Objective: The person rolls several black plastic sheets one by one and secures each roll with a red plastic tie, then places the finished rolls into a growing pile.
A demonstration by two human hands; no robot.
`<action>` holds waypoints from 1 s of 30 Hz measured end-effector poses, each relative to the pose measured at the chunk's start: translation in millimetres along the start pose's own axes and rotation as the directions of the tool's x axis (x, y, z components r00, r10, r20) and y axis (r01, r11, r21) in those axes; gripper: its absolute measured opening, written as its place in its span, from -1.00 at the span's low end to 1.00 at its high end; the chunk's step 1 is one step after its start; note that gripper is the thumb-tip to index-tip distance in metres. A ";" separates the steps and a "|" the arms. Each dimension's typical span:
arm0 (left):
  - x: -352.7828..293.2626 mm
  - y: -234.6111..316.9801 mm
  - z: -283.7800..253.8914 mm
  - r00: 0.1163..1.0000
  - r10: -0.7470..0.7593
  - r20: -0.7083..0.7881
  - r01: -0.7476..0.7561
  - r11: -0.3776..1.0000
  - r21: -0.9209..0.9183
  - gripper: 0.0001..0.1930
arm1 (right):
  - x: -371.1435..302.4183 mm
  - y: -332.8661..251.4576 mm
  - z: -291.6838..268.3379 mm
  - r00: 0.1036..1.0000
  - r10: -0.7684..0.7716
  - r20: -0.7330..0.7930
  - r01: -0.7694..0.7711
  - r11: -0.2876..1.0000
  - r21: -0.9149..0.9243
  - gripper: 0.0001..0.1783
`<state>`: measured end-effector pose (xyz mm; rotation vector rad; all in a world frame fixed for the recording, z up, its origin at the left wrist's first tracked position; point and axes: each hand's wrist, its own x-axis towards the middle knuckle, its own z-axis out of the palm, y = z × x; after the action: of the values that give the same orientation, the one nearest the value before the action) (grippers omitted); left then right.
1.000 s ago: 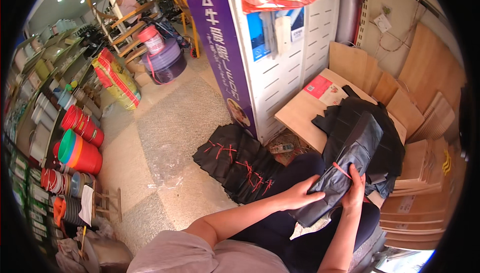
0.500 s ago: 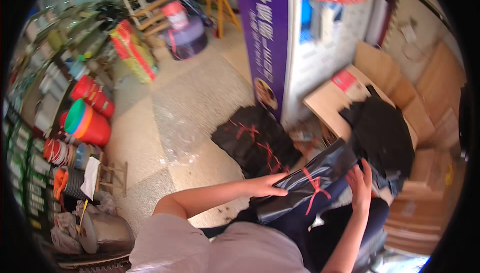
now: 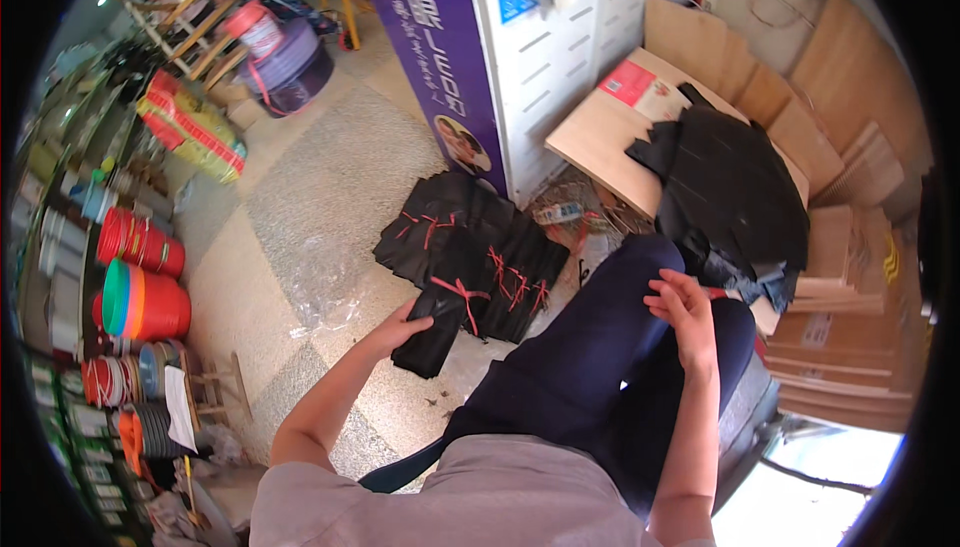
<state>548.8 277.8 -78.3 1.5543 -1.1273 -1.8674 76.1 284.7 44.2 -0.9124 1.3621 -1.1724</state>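
Observation:
My left hand [image 3: 400, 330] grips the near end of a flat black plastic bag bundle [image 3: 436, 339] tied with red string. The bundle lies against a heap of similar black bundles [image 3: 515, 277] on the floor, several with red ties. Above my knees, my right hand [image 3: 685, 317] is open, its fingers loosely bent and apart, with nothing seen in it. A small red strip [image 3: 716, 293] shows beside that hand; I cannot tell what it belongs to. Right of my knees, a loose pile of black plastic bags [image 3: 735, 182] rests on a board [image 3: 585, 137].
A purple-sided cabinet [image 3: 425, 57] stands ahead. Stacked cardboard [image 3: 835, 347] fills the right side. At left are colourful buckets [image 3: 150, 299], a small wooden stool [image 3: 225, 387] and a yellow-red sack [image 3: 190, 127]. Clear plastic film [image 3: 325, 292] lies on the floor.
My left hand has carried the tied bundle from my lap down left to the floor heap. My right hand has come off it and stays above my knees. The view has shifted right.

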 end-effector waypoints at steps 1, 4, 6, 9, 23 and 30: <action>13.8 6.7 1.3 0.997 0.077 -0.027 -0.077 0.997 0.000 -0.45 | -0.3 3.2 -6.3 1.000 0.002 -0.023 -0.002 1.000 0.008 -0.64; 56.8 23.9 0.3 0.980 0.170 -0.106 -0.173 0.984 -0.028 -0.44 | -6.1 -0.5 -20.0 0.992 0.016 -0.128 -0.015 1.000 0.004 -0.65; 92.0 26.4 -5.3 0.970 0.182 -0.158 -0.192 0.980 -0.050 -0.45 | -8.6 2.2 -31.1 0.982 0.019 -0.190 -0.018 1.000 0.005 -0.65; 156.9 -6.7 -22.0 0.983 0.113 -0.143 -0.135 0.979 -0.153 -0.50 | -15.0 7.5 -50.8 0.961 0.037 -0.273 -0.036 0.999 0.007 -0.66; 279.2 -84.3 -31.2 0.798 0.087 -0.597 0.296 0.806 0.513 -0.54 | -27.6 8.5 -86.2 0.810 0.068 -0.583 -0.123 0.991 -0.055 -0.65; 285.5 -128.2 -110.4 0.881 0.120 -0.458 0.206 0.774 0.599 -0.54 | -11.1 -1.0 -72.1 0.805 0.032 -0.593 -0.090 0.994 -0.069 -0.67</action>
<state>600.3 95.7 -350.9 2.2591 -1.5674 -1.0274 6.4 306.2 43.9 -0.5679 1.9475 -1.4197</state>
